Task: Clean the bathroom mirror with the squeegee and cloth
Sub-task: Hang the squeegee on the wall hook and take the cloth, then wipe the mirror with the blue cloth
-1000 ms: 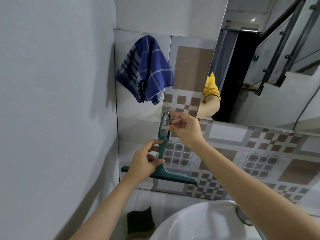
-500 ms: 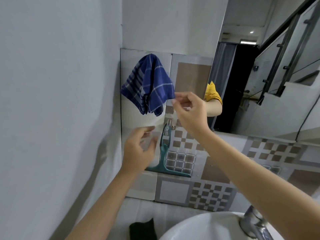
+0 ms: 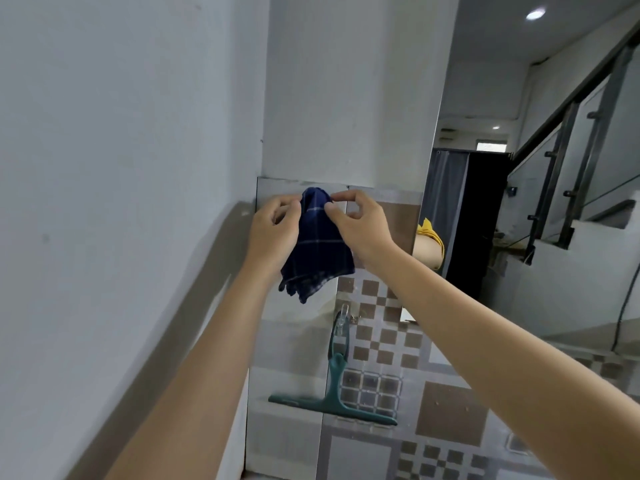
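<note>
Now both hands, L [image 3: 273, 233] & R [image 3: 360, 226], pinching cloth [image 3: 317, 247] top

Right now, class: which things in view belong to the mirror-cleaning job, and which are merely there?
Belonging to the job:
- dark blue checked cloth, pinched by left hand and right hand
- green plastic squeegee, hanging from a hook
- wall mirror

Merely there:
- patterned brown-and-grey wall tiles

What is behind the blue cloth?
Grey wall tile shows around the blue cloth, pinched by left hand and right hand. Whatever it hangs from is covered.
</note>
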`<act>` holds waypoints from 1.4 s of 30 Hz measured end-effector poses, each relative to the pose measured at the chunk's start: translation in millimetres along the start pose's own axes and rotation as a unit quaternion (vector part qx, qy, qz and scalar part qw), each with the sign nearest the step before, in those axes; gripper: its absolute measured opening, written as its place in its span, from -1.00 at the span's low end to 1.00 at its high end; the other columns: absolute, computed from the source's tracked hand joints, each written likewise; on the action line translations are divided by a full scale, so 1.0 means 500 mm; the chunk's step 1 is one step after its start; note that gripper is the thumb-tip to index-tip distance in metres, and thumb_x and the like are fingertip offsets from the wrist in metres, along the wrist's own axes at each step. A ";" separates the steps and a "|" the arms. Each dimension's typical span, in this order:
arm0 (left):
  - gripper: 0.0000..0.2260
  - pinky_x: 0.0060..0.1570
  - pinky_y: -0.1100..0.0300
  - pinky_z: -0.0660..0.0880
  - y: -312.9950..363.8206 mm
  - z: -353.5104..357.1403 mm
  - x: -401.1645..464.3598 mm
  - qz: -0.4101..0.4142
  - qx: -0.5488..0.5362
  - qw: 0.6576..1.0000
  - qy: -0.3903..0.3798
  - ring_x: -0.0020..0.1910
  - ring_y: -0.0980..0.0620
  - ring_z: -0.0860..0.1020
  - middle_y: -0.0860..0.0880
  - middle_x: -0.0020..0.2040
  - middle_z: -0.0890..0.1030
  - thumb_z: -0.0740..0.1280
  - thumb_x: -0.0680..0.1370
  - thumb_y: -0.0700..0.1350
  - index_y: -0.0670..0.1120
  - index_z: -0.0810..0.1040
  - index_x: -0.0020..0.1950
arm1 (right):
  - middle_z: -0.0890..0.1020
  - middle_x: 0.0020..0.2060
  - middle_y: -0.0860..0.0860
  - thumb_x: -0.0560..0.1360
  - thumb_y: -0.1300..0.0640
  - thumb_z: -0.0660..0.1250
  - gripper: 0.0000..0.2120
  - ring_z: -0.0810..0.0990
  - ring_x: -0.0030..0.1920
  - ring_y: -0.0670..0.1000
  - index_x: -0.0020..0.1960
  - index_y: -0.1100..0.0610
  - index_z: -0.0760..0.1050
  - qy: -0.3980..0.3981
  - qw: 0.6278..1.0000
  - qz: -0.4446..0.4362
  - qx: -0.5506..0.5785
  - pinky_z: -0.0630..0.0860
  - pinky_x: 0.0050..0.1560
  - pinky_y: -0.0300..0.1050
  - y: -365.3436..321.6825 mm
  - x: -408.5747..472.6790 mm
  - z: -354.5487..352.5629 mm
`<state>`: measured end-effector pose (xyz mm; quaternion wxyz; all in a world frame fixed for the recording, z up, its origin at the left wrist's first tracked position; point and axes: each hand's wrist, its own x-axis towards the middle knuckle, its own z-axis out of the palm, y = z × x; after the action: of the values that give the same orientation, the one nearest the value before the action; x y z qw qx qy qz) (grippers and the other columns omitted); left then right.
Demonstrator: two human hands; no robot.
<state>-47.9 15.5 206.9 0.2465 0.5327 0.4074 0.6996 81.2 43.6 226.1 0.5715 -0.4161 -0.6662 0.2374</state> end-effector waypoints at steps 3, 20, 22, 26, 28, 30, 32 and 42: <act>-0.84 -0.13 0.16 0.57 0.013 0.001 0.009 -0.013 -0.030 0.999 -0.011 -0.10 0.10 0.59 0.09 -0.10 0.61 0.22 0.57 -0.08 0.01 0.59 0.01 | 0.67 -0.11 0.28 0.51 0.15 0.39 -0.85 0.69 -0.13 0.20 0.07 0.00 0.54 -0.043 0.998 0.017 0.049 0.65 -0.08 0.17 -0.013 0.011 -0.004; -0.72 -0.08 0.12 0.60 0.106 -0.061 -0.032 0.080 -0.031 0.994 -0.071 -0.11 -0.01 0.66 -0.03 -0.11 0.70 0.29 0.52 -0.33 0.05 0.65 -0.07 | 0.63 0.05 0.05 0.44 0.08 0.44 -0.75 0.59 0.03 0.08 0.11 -0.04 0.59 -0.271 0.956 0.016 0.108 0.53 0.10 0.03 -0.156 -0.003 -0.104; -0.72 -0.09 0.15 0.59 0.128 -0.065 -0.052 0.100 -0.018 0.990 -0.101 -0.11 0.00 0.66 -0.01 -0.14 0.70 0.30 0.51 -0.34 0.04 0.66 -0.09 | 0.63 -0.01 0.01 0.36 0.09 0.48 -0.81 0.57 0.02 0.07 -0.04 -0.04 0.60 -0.289 0.951 0.014 0.108 0.48 0.08 0.02 -0.167 -0.029 -0.121; -0.77 -0.11 0.21 0.56 0.163 -0.060 -0.106 0.105 -0.003 0.986 -0.132 -0.15 0.05 0.65 0.02 -0.18 0.69 0.36 0.48 -0.33 0.00 0.65 -0.11 | 0.61 -0.10 0.07 0.33 0.20 0.42 -0.85 0.57 -0.09 0.07 -0.13 0.04 0.52 -0.315 0.933 0.043 0.170 0.52 -0.08 -0.04 -0.179 -0.077 -0.169; -0.83 -0.13 0.24 0.56 0.172 -0.053 -0.141 0.107 0.021 0.988 -0.113 -0.15 0.09 0.64 0.02 -0.16 0.68 0.41 0.45 -0.27 0.01 0.65 -0.10 | 0.62 -0.22 0.07 0.36 0.24 0.40 -0.86 0.60 -0.23 0.03 -0.15 0.06 0.51 -0.309 0.930 0.048 0.195 0.55 -0.21 -0.12 -0.181 -0.102 -0.199; -0.90 -0.17 0.32 0.55 0.177 -0.050 -0.179 0.117 0.066 0.989 -0.064 -0.17 0.13 0.63 0.03 -0.14 0.67 0.43 0.45 -0.18 -0.01 0.63 -0.07 | 0.61 -0.33 0.04 0.40 0.27 0.37 -0.88 0.60 -0.33 0.01 -0.17 0.06 0.50 -0.296 0.927 0.057 0.224 0.58 -0.34 -0.18 -0.177 -0.127 -0.230; -0.95 -0.16 0.24 0.58 0.189 -0.052 -0.224 0.100 0.074 0.992 -0.035 -0.21 0.07 0.61 0.00 -0.22 0.65 0.39 0.48 -0.12 -0.06 0.61 -0.09 | 0.58 -0.39 0.02 0.40 0.27 0.36 -0.87 0.57 -0.39 -0.01 -0.19 0.06 0.49 -0.279 0.927 0.057 0.244 0.55 -0.42 -0.20 -0.172 -0.152 -0.262; -0.73 0.06 -0.01 0.56 0.245 0.090 -0.405 -0.090 0.089 0.945 -0.302 -0.10 0.05 0.67 0.03 -0.07 0.69 0.20 0.54 0.11 0.05 0.45 0.18 | 0.53 -0.34 0.01 0.52 0.38 0.26 -0.74 0.52 -0.29 -0.01 -0.25 0.08 0.45 -0.176 0.932 0.047 0.313 0.55 -0.29 -0.20 -0.142 -0.234 -0.424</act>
<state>68.5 -195.3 202.8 0.3713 0.6999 0.4207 0.4420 264.4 -125.3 266.1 0.5347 -0.1982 -0.6276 0.5301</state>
